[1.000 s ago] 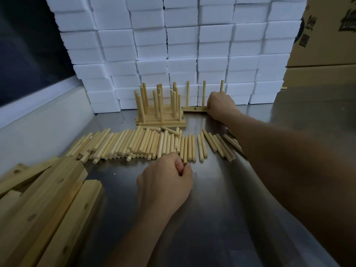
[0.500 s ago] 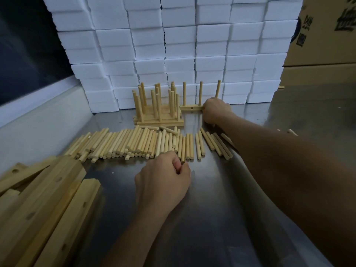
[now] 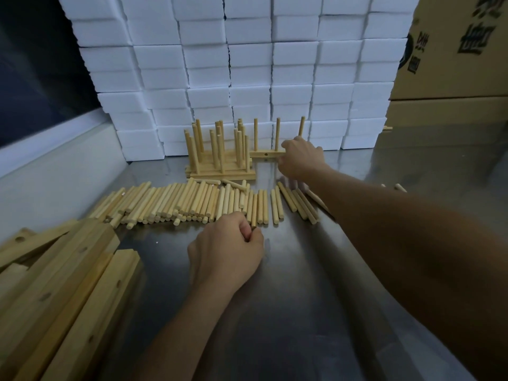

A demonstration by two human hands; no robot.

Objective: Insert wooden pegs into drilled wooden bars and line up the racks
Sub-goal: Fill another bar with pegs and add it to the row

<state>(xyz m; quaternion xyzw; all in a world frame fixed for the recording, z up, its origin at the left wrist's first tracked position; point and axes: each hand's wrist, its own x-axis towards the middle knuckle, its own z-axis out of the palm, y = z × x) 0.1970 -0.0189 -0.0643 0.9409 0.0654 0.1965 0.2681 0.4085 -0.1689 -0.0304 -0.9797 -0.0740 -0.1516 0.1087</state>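
The right hand [image 3: 301, 158] reaches across the steel desk [image 3: 302, 312] to its far side and grips one end of a wooden bar [image 3: 265, 154] that carries three upright pegs; the bar's other end lies just beside a group of finished racks [image 3: 220, 163], whose pegs stand in tight rows. A drilled hole shows on the side of the held bar. The left hand [image 3: 226, 250] rests on the desk nearer the camera, its fingers curled into a fist right at the near edge of a long row of loose pegs [image 3: 192, 200] lying side by side; whether it pinches a peg inside the fist I cannot tell. A few more pegs lie askew to the right of the row, partly under the right forearm. At the lower left, a pile of drilled bars [image 3: 55, 298] without pegs lies stacked on the desk. Behind the racks rises a wall of white foam blocks [image 3: 247, 64], and cardboard boxes [image 3: 450, 50] stand at the far right.
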